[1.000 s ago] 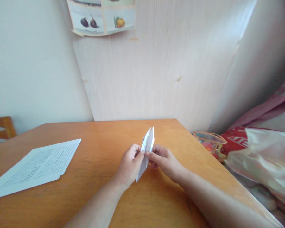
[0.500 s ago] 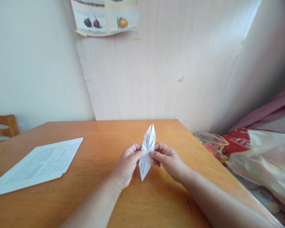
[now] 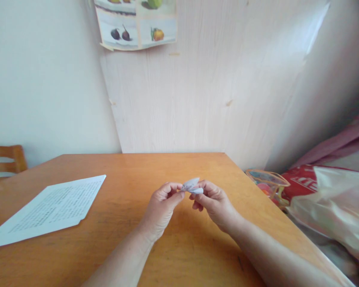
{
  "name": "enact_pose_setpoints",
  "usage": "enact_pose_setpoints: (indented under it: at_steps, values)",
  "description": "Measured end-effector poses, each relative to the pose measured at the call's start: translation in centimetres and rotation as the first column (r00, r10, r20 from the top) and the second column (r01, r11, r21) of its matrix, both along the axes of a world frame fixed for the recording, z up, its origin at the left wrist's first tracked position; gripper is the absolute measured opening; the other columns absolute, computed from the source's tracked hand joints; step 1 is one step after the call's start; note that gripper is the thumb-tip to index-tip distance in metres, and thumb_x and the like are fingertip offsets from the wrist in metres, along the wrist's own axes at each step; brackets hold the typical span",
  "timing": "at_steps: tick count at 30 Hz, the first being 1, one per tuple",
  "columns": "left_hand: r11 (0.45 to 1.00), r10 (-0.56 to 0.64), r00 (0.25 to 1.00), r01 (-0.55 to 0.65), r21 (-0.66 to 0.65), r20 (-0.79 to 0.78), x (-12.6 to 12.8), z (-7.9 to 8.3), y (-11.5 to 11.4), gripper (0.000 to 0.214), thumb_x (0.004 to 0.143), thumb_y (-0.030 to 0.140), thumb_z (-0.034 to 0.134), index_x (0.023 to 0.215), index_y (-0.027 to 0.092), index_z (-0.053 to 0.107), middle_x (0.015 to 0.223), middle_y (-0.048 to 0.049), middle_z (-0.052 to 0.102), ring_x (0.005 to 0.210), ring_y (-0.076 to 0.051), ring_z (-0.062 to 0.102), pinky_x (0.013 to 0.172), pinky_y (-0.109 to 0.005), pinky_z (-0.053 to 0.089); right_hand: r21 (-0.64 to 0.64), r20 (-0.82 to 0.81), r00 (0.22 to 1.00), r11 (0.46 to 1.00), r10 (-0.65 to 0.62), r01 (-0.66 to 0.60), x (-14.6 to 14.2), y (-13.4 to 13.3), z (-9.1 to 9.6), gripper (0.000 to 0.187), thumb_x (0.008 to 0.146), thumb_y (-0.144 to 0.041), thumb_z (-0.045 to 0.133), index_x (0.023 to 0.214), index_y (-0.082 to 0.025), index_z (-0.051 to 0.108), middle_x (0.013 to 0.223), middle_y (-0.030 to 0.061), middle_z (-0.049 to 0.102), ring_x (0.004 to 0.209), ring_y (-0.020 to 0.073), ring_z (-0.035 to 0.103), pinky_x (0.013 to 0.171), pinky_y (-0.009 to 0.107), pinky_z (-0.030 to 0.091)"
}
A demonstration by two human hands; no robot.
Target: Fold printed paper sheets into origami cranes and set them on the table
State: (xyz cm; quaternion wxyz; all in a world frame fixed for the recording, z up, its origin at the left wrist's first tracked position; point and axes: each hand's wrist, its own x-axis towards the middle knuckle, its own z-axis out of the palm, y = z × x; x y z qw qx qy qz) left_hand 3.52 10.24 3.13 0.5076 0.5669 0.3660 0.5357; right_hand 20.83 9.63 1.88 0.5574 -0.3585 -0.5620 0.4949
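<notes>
Above the middle of the wooden table, a small piece of folded paper [image 3: 192,186] with printed marks is held between both hands. My left hand [image 3: 164,203] pinches its left end between thumb and index finger. On the other side, my right hand [image 3: 213,200] grips the right part with thumb and fingers, the other fingers curled beneath. The paper is seen nearly edge-on, its layers slightly apart on the right; part of it is hidden behind the fingers.
Printed sheets [image 3: 52,211] lie on the left of the table [image 3: 131,171]. A wooden chair [image 3: 18,158] stands at the far left. Past the right edge are a clear orange-rimmed bag [image 3: 267,179], a red bag [image 3: 302,179] and a whitish plastic bag [image 3: 332,203]. A fruit poster [image 3: 137,28] hangs behind.
The folded paper has turned from standing upright, its points up and down, to lying nearly flat and edge-on. Both hands stay in about the same place. The view has shifted slightly.
</notes>
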Motion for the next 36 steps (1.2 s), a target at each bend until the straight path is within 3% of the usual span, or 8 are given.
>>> enact_pose_setpoints:
  at_steps: [7,15,25,30,36]
  values:
    - [1.000,-0.022,0.998,0.022,-0.010,0.060,0.2,-0.2,-0.2,0.026,0.076,0.041,0.081,0.087,0.019,0.073,0.082,-0.0032,0.070,0.077,-0.018,0.059,0.073,-0.027,0.043,0.128,-0.036,0.999,0.992,-0.006,0.011,-0.4,0.5,-1.3,0.020,0.083,-0.042,0.074,0.087,-0.024,0.068,0.080,0.0009,0.066,0.071,0.0159,0.058,0.068,0.030,0.046]
    - [0.999,-0.041,0.998,0.041,-0.002,0.057,0.0,-1.2,0.3,0.027,0.079,0.042,0.079,0.090,0.020,0.068,0.084,-0.0028,0.067,0.077,-0.016,0.057,0.071,-0.025,0.044,0.185,0.009,0.999,0.982,-0.040,0.038,-0.2,0.5,-1.8,0.017,0.086,-0.040,0.073,0.093,-0.025,0.068,0.080,0.0006,0.064,0.071,0.0158,0.055,0.067,0.029,0.043]
    - [0.998,-0.060,0.998,0.060,0.017,0.020,-0.4,-1.3,0.3,0.025,0.084,0.042,0.074,0.093,0.020,0.066,0.085,-0.0021,0.064,0.078,-0.015,0.054,0.071,-0.025,0.042,0.183,0.059,0.998,0.983,-0.036,0.025,0.1,0.4,-2.0,0.018,0.089,-0.038,0.073,0.099,-0.024,0.068,0.086,0.0030,0.068,0.077,0.0170,0.059,0.072,0.031,0.046]
    - [0.997,-0.024,0.997,0.029,0.068,-0.068,-0.5,-1.0,0.2,0.025,0.081,0.041,0.077,0.090,0.020,0.066,0.082,-0.0006,0.061,0.078,-0.015,0.051,0.073,-0.025,0.039,0.165,-0.007,0.999,0.985,0.045,-0.044,0.2,0.1,-1.4,0.022,0.086,-0.039,0.076,0.101,-0.024,0.069,0.090,0.0031,0.069,0.080,0.0167,0.059,0.074,0.030,0.046]
    - [0.992,-0.088,0.995,0.092,0.087,-0.047,0.0,-0.6,-0.1,0.020,0.088,0.038,0.069,0.091,0.019,0.065,0.086,-0.0025,0.065,0.085,-0.018,0.056,0.081,-0.029,0.043,0.092,-0.044,0.998,0.995,0.053,-0.049,0.0,0.0,-0.6,0.023,0.088,-0.043,0.072,0.085,-0.021,0.070,0.078,0.0008,0.066,0.073,0.0142,0.056,0.070,0.029,0.044]
